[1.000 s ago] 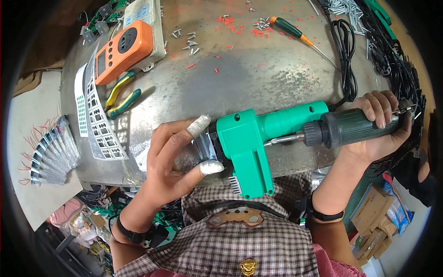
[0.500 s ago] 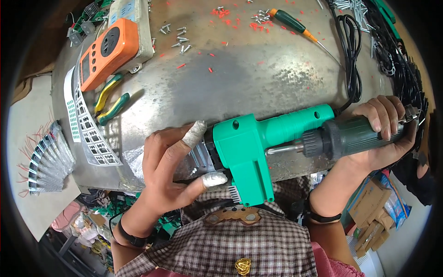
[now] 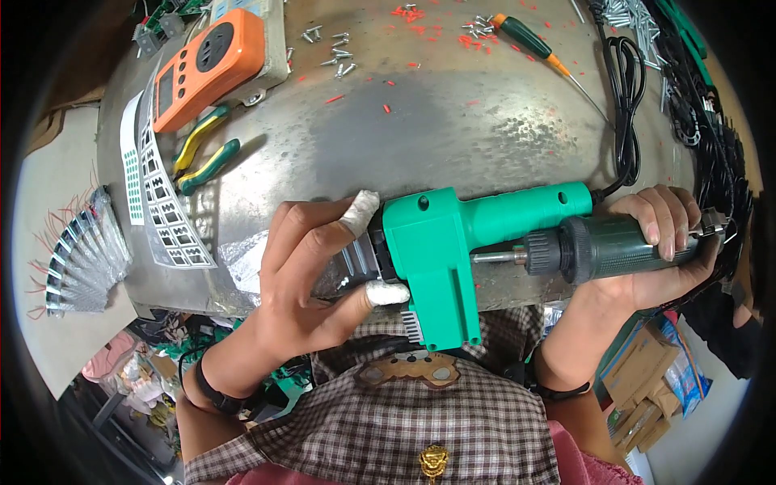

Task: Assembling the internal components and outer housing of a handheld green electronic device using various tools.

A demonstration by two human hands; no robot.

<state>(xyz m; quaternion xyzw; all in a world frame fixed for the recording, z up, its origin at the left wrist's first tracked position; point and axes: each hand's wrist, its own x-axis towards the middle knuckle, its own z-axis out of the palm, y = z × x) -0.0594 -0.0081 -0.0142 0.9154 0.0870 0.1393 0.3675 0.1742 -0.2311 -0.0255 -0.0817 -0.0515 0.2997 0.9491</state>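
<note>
My left hand (image 3: 311, 271), with white wraps on thumb and index fingertip, is closed around the left end of a green power tool (image 3: 432, 246). That end has a black collar and a metal part, partly hidden by my fingers. The tool has a handle to the right and a block with grey fins pointing toward me. In my right hand (image 3: 667, 230) is a dark green electric screwdriver (image 3: 598, 246), fingers wrapped round its body. Its bit points left and its tip is close to the green block's right side; whether they touch I cannot tell.
Pliers (image 3: 206, 158), an orange meter (image 3: 210, 69) and a label sheet (image 3: 166, 210) lie at left. Farther back are loose screws (image 3: 339, 52), red bits (image 3: 408, 14) and a hand screwdriver (image 3: 537, 48). A coiled black cord (image 3: 626, 113) runs at right. Wired strips (image 3: 85, 259) fan out far left.
The whole view has shifted a little, so bench items appear higher and farther right. Both hands keep their holds, and the screwdriver stays beside the green tool.
</note>
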